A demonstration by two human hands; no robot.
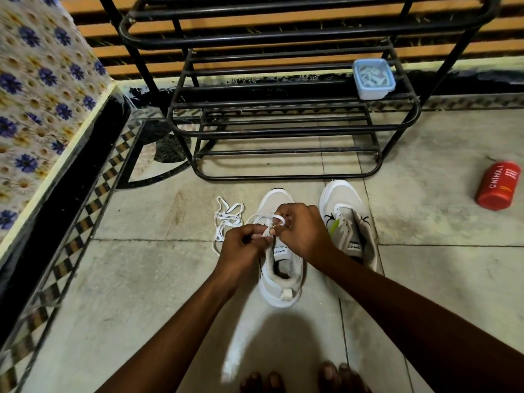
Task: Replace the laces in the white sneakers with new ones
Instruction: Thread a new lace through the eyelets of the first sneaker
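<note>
A black metal shoe rack (pixel 283 109) stands behind two white sneakers (pixel 347 222) on the tiled floor. Over the left sneaker (pixel 280 273) both hands — left hand (pixel 241 248), right hand (pixel 303 231) — pinch a white lace (pixel 273 222); a loose lace (pixel 226 219) lies just beside.

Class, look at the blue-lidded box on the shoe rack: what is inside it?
Through the lid of the box on the rack, pale, whitish curled strips show, possibly laces. The lid blurs them, so what they are and how many cannot be told.
</note>
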